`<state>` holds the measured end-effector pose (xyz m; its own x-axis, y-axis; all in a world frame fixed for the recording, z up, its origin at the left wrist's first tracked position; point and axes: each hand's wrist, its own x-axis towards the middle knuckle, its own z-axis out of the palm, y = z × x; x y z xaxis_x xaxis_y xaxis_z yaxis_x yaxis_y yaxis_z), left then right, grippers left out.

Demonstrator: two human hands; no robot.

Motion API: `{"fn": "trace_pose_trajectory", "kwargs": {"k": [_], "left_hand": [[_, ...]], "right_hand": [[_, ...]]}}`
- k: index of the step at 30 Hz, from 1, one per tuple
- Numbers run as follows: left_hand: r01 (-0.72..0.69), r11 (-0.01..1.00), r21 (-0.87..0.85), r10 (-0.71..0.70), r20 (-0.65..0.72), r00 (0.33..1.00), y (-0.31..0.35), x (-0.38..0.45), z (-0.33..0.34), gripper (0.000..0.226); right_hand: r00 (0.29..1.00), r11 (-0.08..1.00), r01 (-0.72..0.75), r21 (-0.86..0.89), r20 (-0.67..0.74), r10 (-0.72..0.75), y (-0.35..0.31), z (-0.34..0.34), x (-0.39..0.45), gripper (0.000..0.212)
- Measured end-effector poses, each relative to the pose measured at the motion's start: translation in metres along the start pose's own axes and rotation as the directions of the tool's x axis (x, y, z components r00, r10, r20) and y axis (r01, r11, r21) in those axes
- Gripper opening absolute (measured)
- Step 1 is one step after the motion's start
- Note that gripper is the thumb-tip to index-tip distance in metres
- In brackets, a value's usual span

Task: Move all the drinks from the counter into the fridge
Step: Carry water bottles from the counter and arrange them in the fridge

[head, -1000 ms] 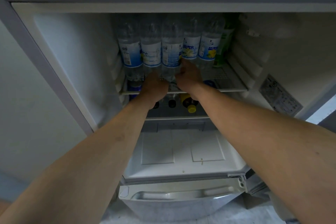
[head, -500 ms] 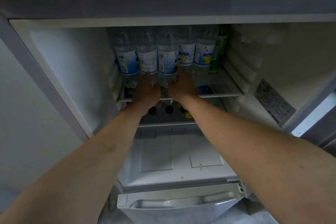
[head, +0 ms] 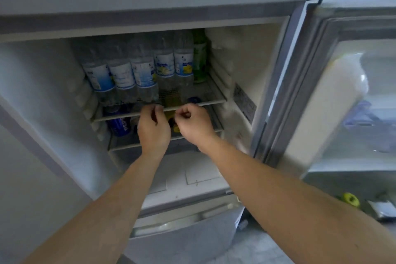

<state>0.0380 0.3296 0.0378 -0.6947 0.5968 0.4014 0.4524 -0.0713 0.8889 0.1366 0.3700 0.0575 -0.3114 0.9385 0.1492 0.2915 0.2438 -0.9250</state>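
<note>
Two hands out in front of an open fridge (head: pixel 53 96), and that is the biggest thing in shot, so start there: grey cabinet, door (head: pixel 342 100) swung wide on the right. Inside, the upper wire shelf (head: pixel 211 96) carries the drinks: a row of five clear water bottles (head: pixel 141 70) with blue-and-white labels, standing upright and packed side by side, and a green bottle (head: pixel 199 58) tucked behind them at the right end. Down a level, the lower shelf (head: pixel 128 146) holds a blue can (head: pixel 120 123) on the left and what looks like a yellow cap (head: pixel 176 128) peeking between the wrists; the rest there is hidden.

Now the hands. Left hand (head: pixel 153 127) sits just below the upper shelf's front edge, fingers loosely curled, holding nothing that I can see. Right hand (head: pixel 194 122) is just beside it, curled too, thumb against forefinger, and I can make out no bottle in it. Close together, not touching, both apart from the bottles.

My read: this load is placed, and we are at the release step. The tabletop is out of view, so whether drinks remain there I cannot tell. Next move calls for clearing both hands without clipping the shelf edge, then checking the tabletop for more.
</note>
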Motion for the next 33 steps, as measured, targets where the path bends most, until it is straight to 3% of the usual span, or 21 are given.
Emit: {"fn": "trace_pose_trajectory", "kwargs": {"k": [3, 9, 15, 20, 25, 28, 33], "left_hand": [[0.013, 0.998, -0.065, -0.013, 0.001, 1.000, 0.019, -0.046, 0.015, 0.022], [0.023, 0.997, -0.080, -0.018, 0.066, 0.998, 0.050, -0.144, 0.045, 0.035], [0.090, 0.989, -0.121, -0.063, 0.215, 0.975, 0.078, -0.239, 0.075, 0.043], [0.107, 0.989, -0.100, -0.058, 0.404, 0.913, 0.102, -0.315, 0.098, 0.048], [0.139, 0.985, -0.100, -0.038, 0.659, 0.751, 0.100, -0.379, 0.110, 0.020], [0.158, 0.987, 0.006, -0.094, 0.825, 0.558, 0.081, -0.403, 0.119, 0.004], [0.048, 0.953, 0.299, -0.302, 0.922, 0.241, 0.018, -0.429, 0.115, 0.013]], "right_hand": [[1.000, 0.999, 0.029, 0.039, -0.012, -0.028, 0.008, -0.040, -0.042, 0.004], [0.991, 0.994, -0.041, 0.102, -0.126, 0.054, 0.036, -0.128, -0.124, 0.019], [0.943, 0.993, -0.090, 0.081, -0.314, 0.111, 0.073, -0.212, -0.212, 0.012], [0.865, 0.977, -0.174, 0.125, -0.455, 0.212, 0.101, -0.284, -0.278, 0.012], [0.727, 0.939, -0.289, 0.185, -0.597, 0.341, 0.138, -0.342, -0.345, 0.009], [0.635, 0.896, -0.373, 0.240, -0.638, 0.435, 0.166, -0.363, -0.389, 0.007], [0.393, 0.782, -0.482, 0.396, -0.700, 0.597, 0.214, -0.376, -0.479, 0.009]]}}
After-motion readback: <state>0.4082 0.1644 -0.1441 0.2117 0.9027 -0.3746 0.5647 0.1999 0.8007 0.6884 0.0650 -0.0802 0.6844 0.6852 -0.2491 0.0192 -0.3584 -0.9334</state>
